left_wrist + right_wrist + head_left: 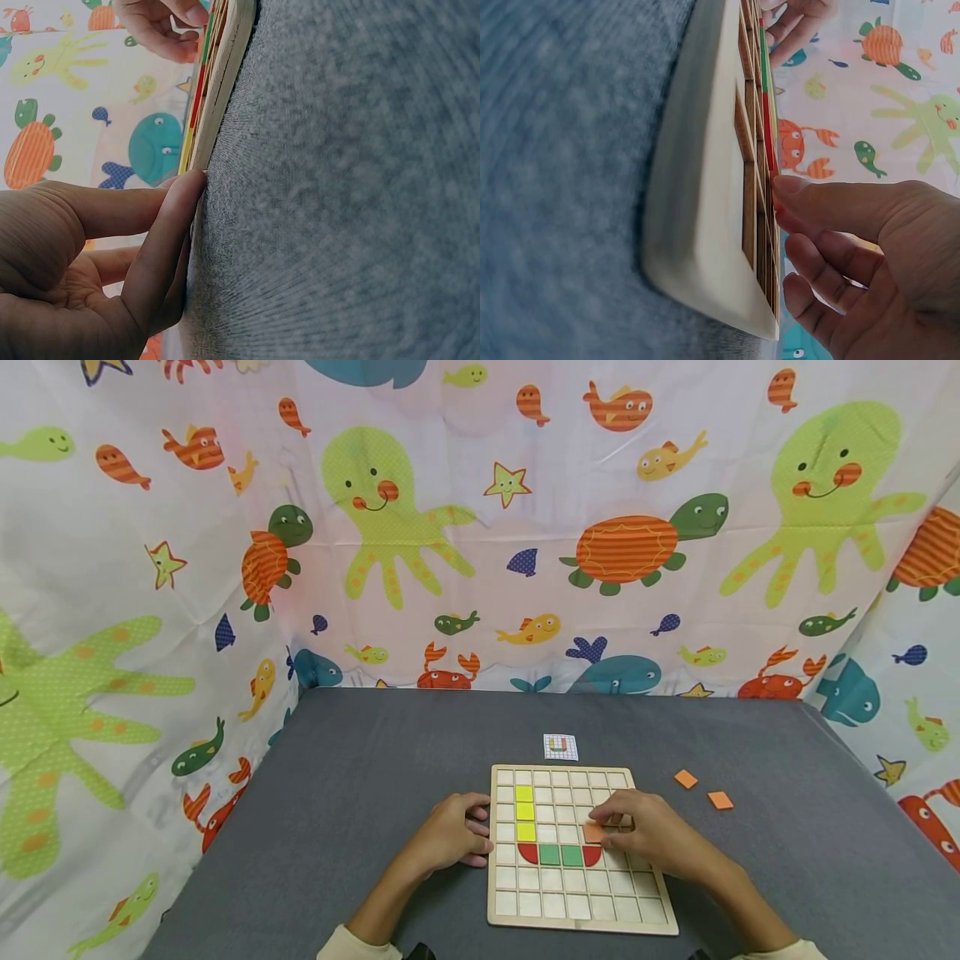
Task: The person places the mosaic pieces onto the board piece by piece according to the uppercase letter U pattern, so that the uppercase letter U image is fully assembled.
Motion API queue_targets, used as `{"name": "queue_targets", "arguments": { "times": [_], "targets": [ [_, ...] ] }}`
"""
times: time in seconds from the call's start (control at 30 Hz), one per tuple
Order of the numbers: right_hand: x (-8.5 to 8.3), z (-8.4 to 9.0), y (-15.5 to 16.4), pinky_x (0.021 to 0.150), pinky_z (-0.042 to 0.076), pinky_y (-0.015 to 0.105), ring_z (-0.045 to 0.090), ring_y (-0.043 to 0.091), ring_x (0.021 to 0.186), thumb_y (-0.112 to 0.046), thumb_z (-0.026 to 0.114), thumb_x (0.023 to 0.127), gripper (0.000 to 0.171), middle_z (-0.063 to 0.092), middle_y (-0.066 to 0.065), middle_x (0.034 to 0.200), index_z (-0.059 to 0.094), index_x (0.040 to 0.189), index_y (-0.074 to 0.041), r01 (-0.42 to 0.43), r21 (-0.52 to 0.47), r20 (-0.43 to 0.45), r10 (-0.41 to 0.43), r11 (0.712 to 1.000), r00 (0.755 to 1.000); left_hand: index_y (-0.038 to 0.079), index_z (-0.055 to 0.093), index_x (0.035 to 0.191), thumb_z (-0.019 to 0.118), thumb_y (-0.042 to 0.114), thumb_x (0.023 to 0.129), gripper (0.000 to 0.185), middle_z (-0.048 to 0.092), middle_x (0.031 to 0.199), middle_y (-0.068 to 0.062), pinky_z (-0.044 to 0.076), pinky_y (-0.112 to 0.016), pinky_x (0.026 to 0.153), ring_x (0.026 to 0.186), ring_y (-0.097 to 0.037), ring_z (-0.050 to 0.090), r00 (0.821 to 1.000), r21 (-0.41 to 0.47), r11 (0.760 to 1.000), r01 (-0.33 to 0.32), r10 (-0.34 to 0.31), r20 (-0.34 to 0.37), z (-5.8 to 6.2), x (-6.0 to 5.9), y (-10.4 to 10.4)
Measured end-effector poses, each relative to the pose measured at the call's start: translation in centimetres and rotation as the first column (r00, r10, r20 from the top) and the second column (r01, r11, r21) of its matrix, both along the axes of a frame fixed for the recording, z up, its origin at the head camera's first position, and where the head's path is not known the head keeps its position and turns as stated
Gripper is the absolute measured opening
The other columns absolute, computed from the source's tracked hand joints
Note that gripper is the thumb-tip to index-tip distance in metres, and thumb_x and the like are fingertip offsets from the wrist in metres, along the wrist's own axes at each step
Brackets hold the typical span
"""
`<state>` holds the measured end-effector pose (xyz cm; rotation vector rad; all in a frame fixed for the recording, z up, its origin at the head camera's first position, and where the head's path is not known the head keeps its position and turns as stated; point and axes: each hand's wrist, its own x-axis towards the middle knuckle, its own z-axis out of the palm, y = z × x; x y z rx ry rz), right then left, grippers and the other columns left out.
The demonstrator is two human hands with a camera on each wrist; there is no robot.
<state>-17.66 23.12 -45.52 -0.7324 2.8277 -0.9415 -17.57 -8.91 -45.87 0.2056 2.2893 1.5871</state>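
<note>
A wooden grid board [581, 902] lies on the grey table. In it sit three yellow tiles [524, 812] in a column, two green tiles [561, 855] and red quarter-round tiles [528, 853] at each end of the green ones. My right hand [637, 835] rests on the board and pinches an orange square tile [593, 832] just above the right red tile. My left hand [453, 832] lies beside the board's left edge, fingertips [187, 187] touching its side. The board's edge [705, 187] fills the right wrist view, with my right fingers [817, 206] on top.
Two loose orange tiles [686, 778] [720, 800] lie on the table right of the board. A small pattern card [561, 747] lies behind the board. A sea-animal curtain [480, 527] closes off the back and both sides.
</note>
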Motion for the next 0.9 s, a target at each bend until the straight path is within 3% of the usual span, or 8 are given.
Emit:
{"name": "queue_targets", "arguments": {
  "times": [0.5, 0.9],
  "targets": [
    [-0.1, 0.0, -0.1, 0.073, 0.053, 0.028, 0.060, 0.009, 0.087, -0.018, 0.078, 0.083, 0.026, 0.066, -0.010, 0.096, 0.071, 0.108, -0.019, -0.034, -0.025, 0.012, 0.034, 0.999, 0.999, -0.001, 0.050, 0.137, 0.074, -0.010, 0.077, 0.065, 0.052, 0.113, -0.014, 0.061, -0.033, 0.058, 0.087, -0.020, 0.064, 1.000, -0.001, 1.000, 0.003, -0.003, 0.003, -0.1, 0.0, -0.1],
    [-0.5, 0.0, 1.4, 0.064, 0.050, 0.022, 0.058, 0.007, 0.081, -0.018, 0.079, 0.081, 0.029, 0.066, -0.007, 0.093, 0.072, 0.109, -0.018, 0.063, -0.051, 0.005, -0.063, 0.997, 0.998, -0.001, 0.050, 0.136, 0.074, -0.010, 0.077, 0.064, 0.052, 0.112, -0.015, 0.061, -0.032, 0.058, 0.087, -0.020, 0.064, 1.000, -0.008, 1.000, -0.002, 0.002, -0.009, 0.1, 0.1, 0.0]
  ]
}}
